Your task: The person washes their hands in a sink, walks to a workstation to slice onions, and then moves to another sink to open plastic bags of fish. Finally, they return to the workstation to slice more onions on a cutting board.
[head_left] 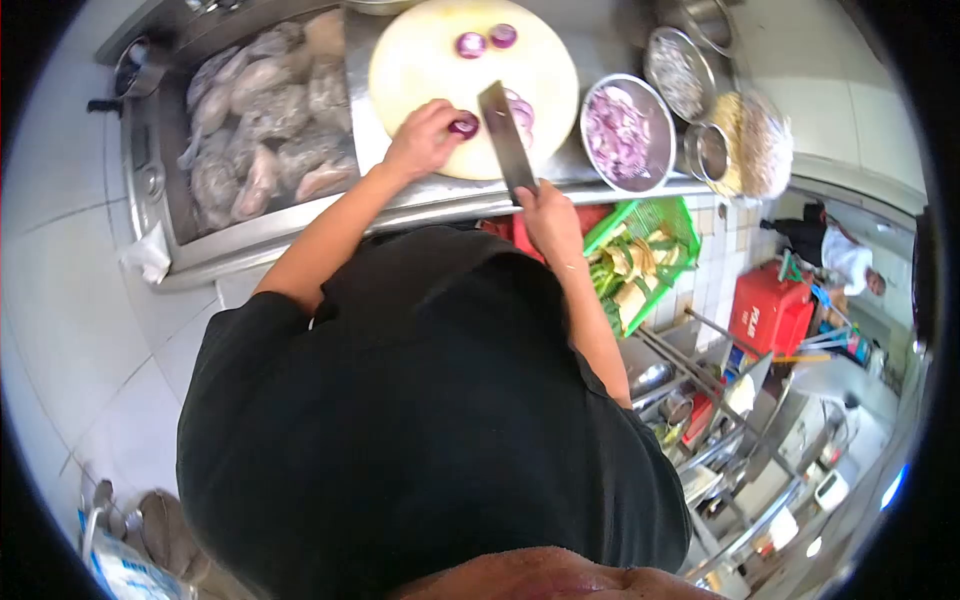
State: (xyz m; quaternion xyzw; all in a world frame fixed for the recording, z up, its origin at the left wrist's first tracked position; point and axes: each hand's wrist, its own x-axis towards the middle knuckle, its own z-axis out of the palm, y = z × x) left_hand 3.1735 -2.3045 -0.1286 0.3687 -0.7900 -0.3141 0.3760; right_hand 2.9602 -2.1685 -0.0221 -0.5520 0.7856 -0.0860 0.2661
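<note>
My left hand is closed on a red onion half at the lower part of the round cutting board. In my right hand is a cleaver, gripped by its handle, its blade standing over the board just right of that onion. Sliced red onion lies beside the blade, partly hidden by it. Two more red onion pieces, one beside the other, rest near the board's far side. To the right, a metal bowl holds sliced red onion.
A sink full of what looks like bagged raw poultry is at the left. Several metal bowls and a bag stand right. Below the counter edge, a green basket holds vegetable scraps. A red cooler and another person are farther right.
</note>
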